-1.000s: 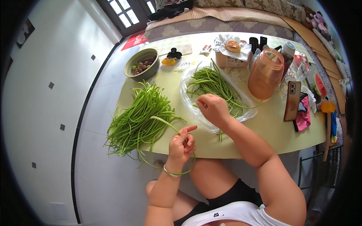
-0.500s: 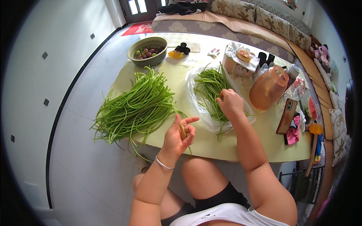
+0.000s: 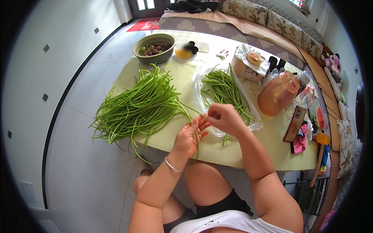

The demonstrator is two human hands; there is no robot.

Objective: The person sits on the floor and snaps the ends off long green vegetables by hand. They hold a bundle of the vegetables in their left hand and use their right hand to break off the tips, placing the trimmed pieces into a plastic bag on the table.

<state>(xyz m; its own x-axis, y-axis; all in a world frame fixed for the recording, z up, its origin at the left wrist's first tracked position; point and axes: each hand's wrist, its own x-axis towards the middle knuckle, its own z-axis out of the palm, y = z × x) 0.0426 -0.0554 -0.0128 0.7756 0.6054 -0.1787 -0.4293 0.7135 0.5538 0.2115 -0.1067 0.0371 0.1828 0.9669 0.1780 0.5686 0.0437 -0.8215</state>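
Observation:
A big heap of long thin green stems (image 3: 136,105) lies on the left of the table, some hanging over its near edge. My left hand (image 3: 188,138), with a silver bangle at its wrist, holds a green stem (image 3: 197,141) between thumb and curled fingers. Against its fingertips, my right hand (image 3: 226,118) pinches the upper part of a stem that slants over from the heap; the fingertips are partly hidden. Just beyond the right hand, a smaller bunch of green stems (image 3: 223,87) rests in an open clear plastic bag (image 3: 198,91).
A green colander (image 3: 149,58) of grapes stands at the far left. Toward the right are a box (image 3: 248,72) with a pastry on top, an orange-tinted jug (image 3: 278,95), a bottle (image 3: 304,77), a phone (image 3: 294,123) and a pink cloth (image 3: 299,143). A patterned sofa (image 3: 233,29) runs behind the table.
My right hand has come from the bagged bunch down and left to meet my left hand. My left hand has turned and shifted slightly right, its extended fingers drawing in around the stem.

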